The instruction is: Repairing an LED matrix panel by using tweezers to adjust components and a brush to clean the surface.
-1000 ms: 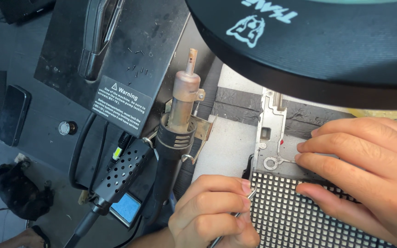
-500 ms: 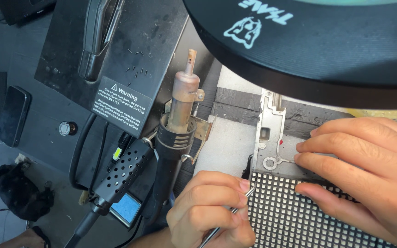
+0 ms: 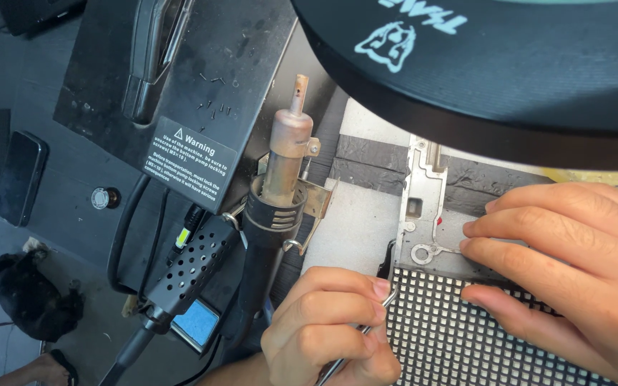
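Observation:
My left hand (image 3: 327, 329) pinches thin metal tweezers (image 3: 360, 334), their tips at the left edge of a black panel with a grid of small white dots (image 3: 452, 336). My right hand (image 3: 574, 271) lies flat on the panel's upper right part and on the grey metal frame piece (image 3: 423, 207) above it, fingers pointing left. The panel's right side is hidden under that hand.
A hot-air gun (image 3: 280, 193) rests in a metal holder left of the panel. A perforated black tool with a cable (image 3: 187, 271) lies beside it. A black machine box with a warning label (image 3: 191, 164) sits behind. A phone (image 3: 21, 179) lies far left. A dark round rim (image 3: 481, 64) overhangs the top.
My left hand has shifted slightly with the tweezers at the panel's left edge. The right hand has stayed in place.

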